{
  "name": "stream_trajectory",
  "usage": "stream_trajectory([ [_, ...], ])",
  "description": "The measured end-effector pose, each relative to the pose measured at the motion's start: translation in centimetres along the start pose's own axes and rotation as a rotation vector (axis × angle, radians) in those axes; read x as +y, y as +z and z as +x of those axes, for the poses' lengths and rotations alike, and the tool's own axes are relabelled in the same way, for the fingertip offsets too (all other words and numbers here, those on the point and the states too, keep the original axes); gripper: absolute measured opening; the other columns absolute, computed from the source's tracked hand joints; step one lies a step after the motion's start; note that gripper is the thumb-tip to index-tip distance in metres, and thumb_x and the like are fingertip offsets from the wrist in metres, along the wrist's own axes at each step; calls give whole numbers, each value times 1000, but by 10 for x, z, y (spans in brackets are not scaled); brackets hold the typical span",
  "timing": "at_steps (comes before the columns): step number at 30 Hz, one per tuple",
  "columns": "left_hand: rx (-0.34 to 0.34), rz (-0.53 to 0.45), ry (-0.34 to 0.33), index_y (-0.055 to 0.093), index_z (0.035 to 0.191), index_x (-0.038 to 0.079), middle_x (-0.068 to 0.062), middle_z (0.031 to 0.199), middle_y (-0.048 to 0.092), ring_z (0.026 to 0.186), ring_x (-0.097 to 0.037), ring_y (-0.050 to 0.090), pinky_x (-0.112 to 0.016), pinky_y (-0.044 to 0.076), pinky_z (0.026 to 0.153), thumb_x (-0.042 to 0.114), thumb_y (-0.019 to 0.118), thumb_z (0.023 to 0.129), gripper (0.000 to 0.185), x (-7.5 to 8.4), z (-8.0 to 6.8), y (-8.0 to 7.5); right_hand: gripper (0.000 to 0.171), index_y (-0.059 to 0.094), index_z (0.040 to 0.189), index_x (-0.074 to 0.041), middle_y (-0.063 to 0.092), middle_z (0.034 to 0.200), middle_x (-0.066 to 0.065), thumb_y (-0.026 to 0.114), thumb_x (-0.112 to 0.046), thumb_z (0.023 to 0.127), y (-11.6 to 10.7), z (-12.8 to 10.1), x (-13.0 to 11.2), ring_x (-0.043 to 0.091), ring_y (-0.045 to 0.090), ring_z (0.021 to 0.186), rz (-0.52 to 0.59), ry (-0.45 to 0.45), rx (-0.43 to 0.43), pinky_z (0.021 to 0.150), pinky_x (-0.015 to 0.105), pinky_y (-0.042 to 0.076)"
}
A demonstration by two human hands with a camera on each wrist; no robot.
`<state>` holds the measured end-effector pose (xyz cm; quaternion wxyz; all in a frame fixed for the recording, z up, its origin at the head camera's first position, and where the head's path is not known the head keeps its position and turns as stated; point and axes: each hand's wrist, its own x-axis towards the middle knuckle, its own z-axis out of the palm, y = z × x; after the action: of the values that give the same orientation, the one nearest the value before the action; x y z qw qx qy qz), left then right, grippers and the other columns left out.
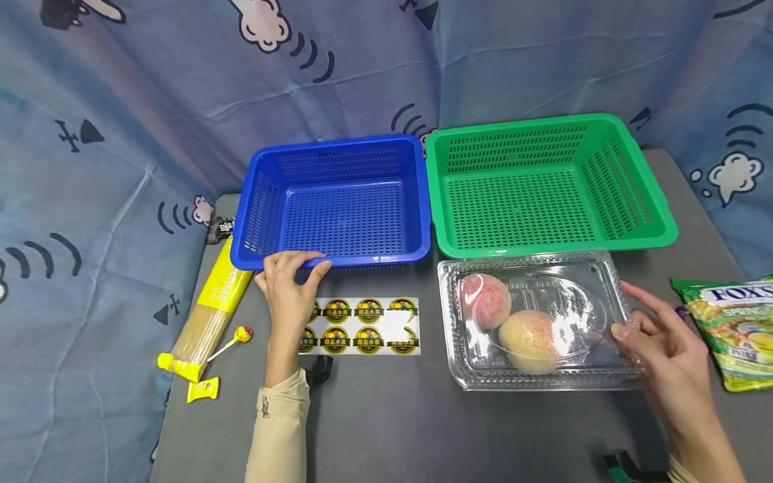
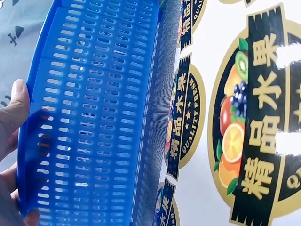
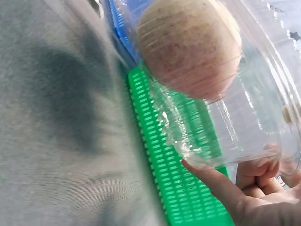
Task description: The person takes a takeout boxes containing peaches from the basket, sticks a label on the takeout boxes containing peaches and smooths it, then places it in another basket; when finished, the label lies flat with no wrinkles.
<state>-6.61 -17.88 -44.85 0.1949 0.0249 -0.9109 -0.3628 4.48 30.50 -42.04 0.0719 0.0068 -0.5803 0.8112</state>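
**Hands at the blue basket and the clear fruit box**

The left hand gripped the front rim of the blue basket, its fingers curled over the edge. The right hand touched the right end of the clear plastic box with fingers loosely spread. The box lay before the green basket and held two peaches. A sticker sheet lay near the left hand.
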Motion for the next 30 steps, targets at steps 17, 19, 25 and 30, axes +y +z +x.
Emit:
stream_trajectory([
  [17,-11,-10,-9,83,108,15,-13,116,74,120,-38,49,-62,20,100,36,82,92,27,0,0,-1,68,48,154,5,62,73,-5,39,33,92,-13,0,24,5,54,59,31,45,9,50,31,24],
  [19,-11,-11,-9,83,108,15,-13,116,74,120,-38,49,-62,20,100,36,82,92,27,0,0,-1,68,49,153,6,61,72,-5,40,33,92,-13,-1,26,9,48,56,25,46,18,51,32,22],
  [25,-14,-12,-8,83,108,15,-13,115,73,119,-37,50,-62,20,100,36,82,92,26,1,0,-1,67,49,152,6,59,70,-5,41,33,92,-14,-2,30,19,29,55,16,47,44,52,34,17],
  [30,-10,-10,-4,83,108,15,-13,115,74,119,-37,50,-62,20,101,35,82,92,25,0,0,-1,67,48,154,5,56,71,-5,41,32,93,-15,-4,33,17,35,57,-8,57,45,47,24,30],
])
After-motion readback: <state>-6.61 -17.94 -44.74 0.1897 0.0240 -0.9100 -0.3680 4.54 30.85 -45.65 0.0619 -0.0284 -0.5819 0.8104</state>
